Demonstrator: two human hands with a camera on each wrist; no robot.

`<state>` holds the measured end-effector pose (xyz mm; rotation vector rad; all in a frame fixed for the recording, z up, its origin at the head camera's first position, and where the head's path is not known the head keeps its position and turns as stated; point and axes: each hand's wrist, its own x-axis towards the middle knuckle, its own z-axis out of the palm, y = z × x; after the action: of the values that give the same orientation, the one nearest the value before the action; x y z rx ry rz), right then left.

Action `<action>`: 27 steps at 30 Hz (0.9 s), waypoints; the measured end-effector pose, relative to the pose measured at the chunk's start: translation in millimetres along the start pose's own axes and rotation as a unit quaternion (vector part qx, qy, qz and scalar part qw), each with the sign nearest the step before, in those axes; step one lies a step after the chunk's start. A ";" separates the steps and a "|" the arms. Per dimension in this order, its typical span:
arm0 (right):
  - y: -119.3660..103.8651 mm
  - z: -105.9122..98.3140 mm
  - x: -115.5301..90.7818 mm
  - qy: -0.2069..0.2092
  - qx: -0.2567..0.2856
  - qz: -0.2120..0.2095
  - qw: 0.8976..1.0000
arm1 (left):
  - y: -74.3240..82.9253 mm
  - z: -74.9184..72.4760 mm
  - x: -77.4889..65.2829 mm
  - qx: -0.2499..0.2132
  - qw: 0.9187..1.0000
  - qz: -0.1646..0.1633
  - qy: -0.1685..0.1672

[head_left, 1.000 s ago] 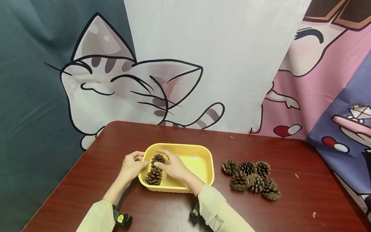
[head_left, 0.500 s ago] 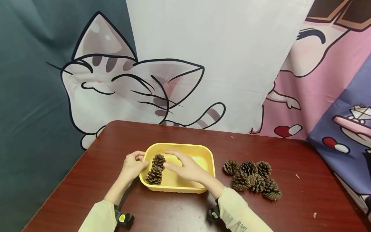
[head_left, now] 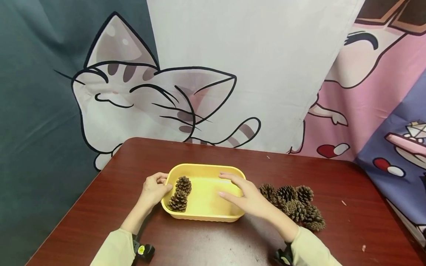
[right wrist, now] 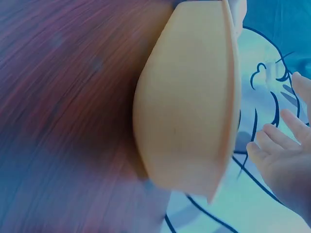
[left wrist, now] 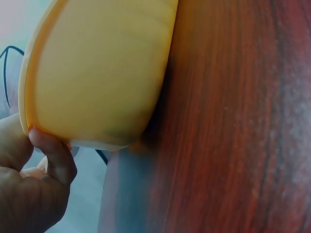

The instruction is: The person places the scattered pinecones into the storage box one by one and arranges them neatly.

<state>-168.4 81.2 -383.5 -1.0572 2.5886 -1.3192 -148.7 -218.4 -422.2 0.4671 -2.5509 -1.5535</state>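
Observation:
A yellow plastic tub (head_left: 206, 217) stands on the table with two pinecones in its left end, one pinecone (head_left: 178, 201) in front of the other pinecone (head_left: 183, 184). My left hand (head_left: 154, 190) pinches the tub's left rim between thumb and fingers; the left wrist view shows the fingers (left wrist: 51, 153) against the outer wall under the rim. Over the tub's right end hovers my right hand (head_left: 247, 195), fingers spread and holding nothing. In the right wrist view that hand (right wrist: 284, 155) appears beside the tub's rim, its fingers apart.
Several pinecones (head_left: 294, 207) lie in a cluster right of the tub, partly hidden by the right forearm. Small scraps (head_left: 364, 248) dot the reddish-brown table (head_left: 206, 244). A cartoon-printed cloth (head_left: 276, 74) hangs behind the table's far edge.
My right hand has let go of the rear pinecone and moved right across the tub to its right end. The left hand keeps its grip on the rim.

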 end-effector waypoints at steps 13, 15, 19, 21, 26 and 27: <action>33.9 -35.9 -47.8 0.097 -0.086 0.005 0.992 | -2.4 -3.1 -2.5 -0.010 1.000 0.000 -0.006; 38.4 -40.3 -52.9 0.112 -0.099 0.020 0.989 | -4.2 -3.7 -2.7 -0.015 1.000 0.000 -0.005; 47.5 -48.0 -62.6 0.139 -0.136 0.011 0.981 | -5.2 -4.2 -3.6 -0.019 1.000 0.000 -0.001; 52.5 -52.3 -68.2 0.146 -0.158 -0.001 0.976 | -4.7 -3.5 -3.5 -0.020 1.000 0.000 -0.003; 64.4 -63.8 -82.8 0.171 -0.208 -0.016 0.963 | -3.2 0.6 -1.3 -0.023 1.000 -0.011 -0.009; 66.8 -65.4 -85.0 0.177 -0.216 -0.018 0.960 | -2.9 1.4 -0.7 -0.024 1.000 -0.014 -0.009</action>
<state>-162.1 204.1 -412.1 -0.9906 3.2484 -1.0542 -147.8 -218.2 -425.4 0.4873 -2.5253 -1.6323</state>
